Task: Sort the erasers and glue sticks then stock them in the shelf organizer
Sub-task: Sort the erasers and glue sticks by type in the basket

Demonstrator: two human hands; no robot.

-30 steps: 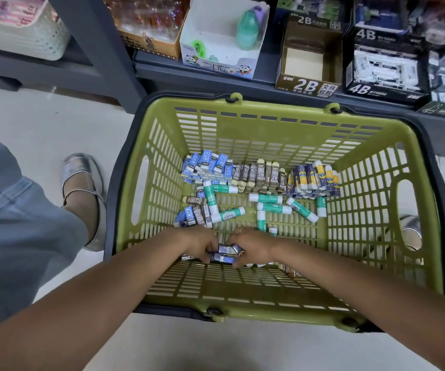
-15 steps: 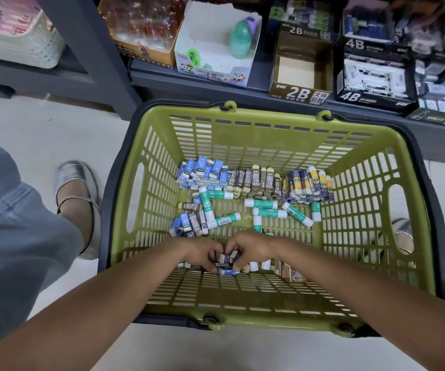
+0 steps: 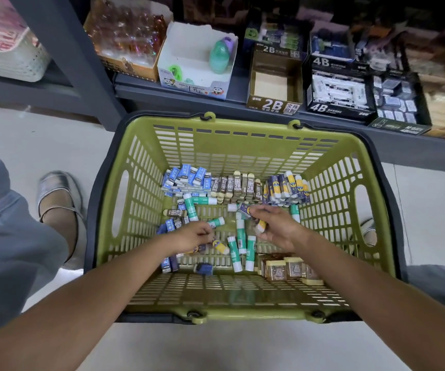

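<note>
Down in the green basket (image 3: 146, 199), both hands worked among the loose stock. The right hand (image 3: 277, 226) had its grip pinched on a couple of blue-and-yellow erasers (image 3: 261, 225), lifted just above the glue sticks (image 3: 238, 242) lying on the basket floor. The left hand (image 3: 193, 235) curled over a small eraser near a green glue stick; its hold was too blurred to tell. Sorted rows of erasers (image 3: 236, 186) lined the far wall, below the empty 2B box (image 3: 275, 84) on the shelf (image 3: 135, 89)

Olive-green slotted basket (image 3: 141, 199), green-and-white glue sticks (image 3: 233, 253), blue-sleeved erasers (image 3: 186, 178)
</note>
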